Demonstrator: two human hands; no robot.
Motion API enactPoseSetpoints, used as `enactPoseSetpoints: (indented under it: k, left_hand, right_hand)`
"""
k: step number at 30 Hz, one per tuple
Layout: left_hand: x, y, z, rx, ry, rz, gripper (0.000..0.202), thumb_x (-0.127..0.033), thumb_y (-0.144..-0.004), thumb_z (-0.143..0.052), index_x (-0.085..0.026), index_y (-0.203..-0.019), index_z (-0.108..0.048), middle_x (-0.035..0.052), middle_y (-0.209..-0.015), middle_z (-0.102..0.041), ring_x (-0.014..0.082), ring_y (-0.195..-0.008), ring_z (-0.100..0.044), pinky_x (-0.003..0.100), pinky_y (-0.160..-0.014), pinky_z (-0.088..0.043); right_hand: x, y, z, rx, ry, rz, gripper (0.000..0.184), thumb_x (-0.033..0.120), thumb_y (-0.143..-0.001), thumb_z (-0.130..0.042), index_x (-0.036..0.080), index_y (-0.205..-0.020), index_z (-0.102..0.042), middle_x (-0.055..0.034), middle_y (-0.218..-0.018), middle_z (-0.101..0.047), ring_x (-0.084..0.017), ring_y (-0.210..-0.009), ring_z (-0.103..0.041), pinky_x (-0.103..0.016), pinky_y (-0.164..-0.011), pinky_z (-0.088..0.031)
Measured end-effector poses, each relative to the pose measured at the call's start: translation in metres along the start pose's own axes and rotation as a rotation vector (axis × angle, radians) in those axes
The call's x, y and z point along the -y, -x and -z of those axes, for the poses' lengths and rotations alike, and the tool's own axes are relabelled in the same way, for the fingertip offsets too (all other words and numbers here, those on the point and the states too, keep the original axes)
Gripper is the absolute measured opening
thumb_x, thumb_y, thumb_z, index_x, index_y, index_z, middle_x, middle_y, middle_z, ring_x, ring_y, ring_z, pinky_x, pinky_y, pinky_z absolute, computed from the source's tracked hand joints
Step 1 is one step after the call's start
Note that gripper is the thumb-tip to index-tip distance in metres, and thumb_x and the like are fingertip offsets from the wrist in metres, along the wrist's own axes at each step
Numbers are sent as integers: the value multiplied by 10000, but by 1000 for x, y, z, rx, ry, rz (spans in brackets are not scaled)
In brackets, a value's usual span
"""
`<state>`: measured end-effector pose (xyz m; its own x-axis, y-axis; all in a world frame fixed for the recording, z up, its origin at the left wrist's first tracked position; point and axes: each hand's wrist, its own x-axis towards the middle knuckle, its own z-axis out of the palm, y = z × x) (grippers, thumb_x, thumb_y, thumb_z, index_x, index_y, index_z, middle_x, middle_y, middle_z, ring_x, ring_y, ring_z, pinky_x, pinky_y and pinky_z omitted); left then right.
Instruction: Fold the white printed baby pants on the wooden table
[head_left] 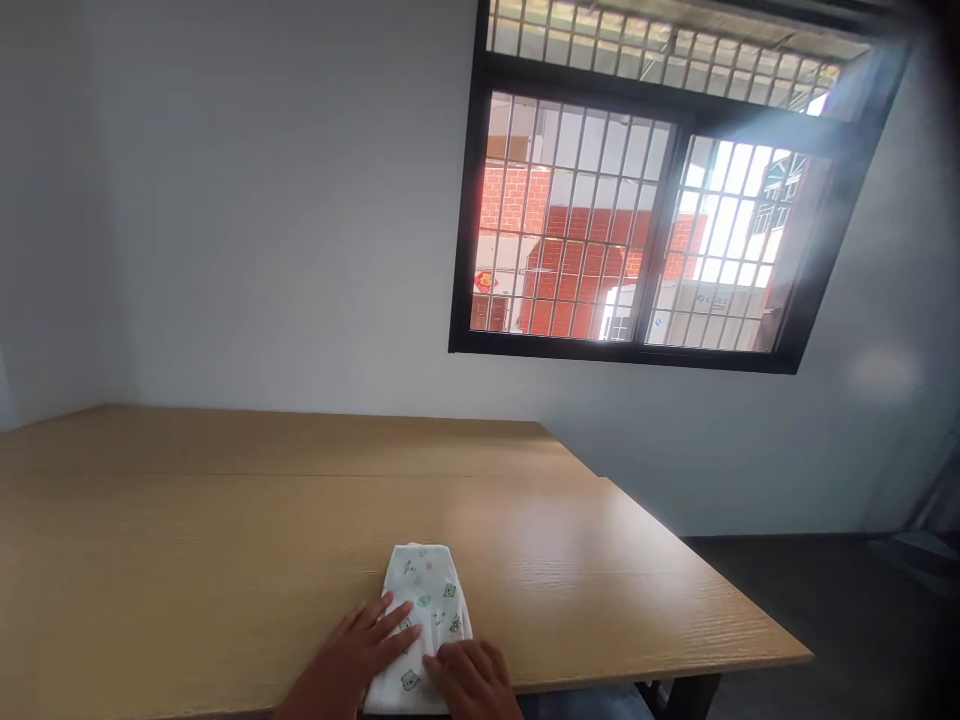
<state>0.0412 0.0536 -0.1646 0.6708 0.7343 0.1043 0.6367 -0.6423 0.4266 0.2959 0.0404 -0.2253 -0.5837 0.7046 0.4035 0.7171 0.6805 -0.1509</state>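
Two bare hands in our shot, both on a folded white cloth [424, 620] with little green and pink cartoon prints. It's lying flat right at the near edge of a wood-grain tabletop [225, 520], about midway along what we can see of that edge. Our left hand [349, 655] is on the cloth's left side, with the fingers [386, 625] fanned apart and lying flat, not clamped on anything. Our right hand [472, 680] sits over the near right part, fingers [450, 665] close together and curved down onto the fabric. Honestly, we can't tell if they're pinching a fold or just resting there.

A seam runs across the tabletop farther out. Behind it we've got a white wall [262, 220] and a black-framed window [622, 352] with metal bars, a red brick building [570, 240] showing through. Dark floor [825, 620] shows past the table's right corner.
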Motion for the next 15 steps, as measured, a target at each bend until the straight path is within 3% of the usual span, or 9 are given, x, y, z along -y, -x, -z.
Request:
enactPoseSetpoints:
  k: [3,5,7,8,11,15]
  left_hand:
    - [6,3,-8,-73,30,26,706,-204,-730,-691,-446,-1369,-512,-23,-1485,-429,347,-1394,-354,557,-1152,-297]
    - [7,5,-13,-146,127,-3,485,-241,-770,-670,-420,-1220,-656,-14,-1363,-577,328,-1331,-452,517,-1136,-336]
    - [6,6,-14,-228,299,-23,254,-364,-847,-634,-355,-1078,-738,19,-1208,-683,317,-1219,-555,472,-1089,-400]
    - [5,6,-13,-257,400,-5,253,-442,-881,-602,-319,-1046,-749,34,-1141,-709,314,-1149,-597,455,-1052,-440]
    - [1,-1,-11,-321,665,145,507,-649,-894,-524,-228,-1102,-717,65,-1082,-709,317,-1026,-639,431,-950,-516]
    - [-1,-16,-16,-490,790,332,705,-761,-771,-593,-163,-1138,-663,127,-1134,-676,342,-1073,-616,413,-939,-522]
  right_hand:
    - [-7,1,28,110,-88,-51,392,237,-831,-677,288,-1218,-641,-103,-1272,-663,-354,-1195,-577,-590,-1074,-340]
    - [-4,0,54,172,-181,-88,343,150,-784,-640,284,-1096,-696,-67,-1139,-720,-306,-1118,-623,-611,-1136,-215]
    - [3,-3,77,130,-290,-148,304,126,-777,-590,281,-1008,-713,-41,-1035,-733,-263,-1052,-641,-550,-1149,-223]
    - [5,-6,87,77,-354,-194,272,160,-801,-582,280,-1011,-706,-40,-1036,-725,-257,-1051,-633,-503,-1127,-286]
    - [6,-24,103,-88,-522,-330,206,304,-912,-525,270,-1072,-651,-38,-1072,-688,-244,-1038,-606,-360,-923,-461]
    - [-13,-58,98,-158,-590,-383,122,242,-893,-469,217,-937,-580,-15,-901,-641,-200,-841,-600,-290,-735,-472]
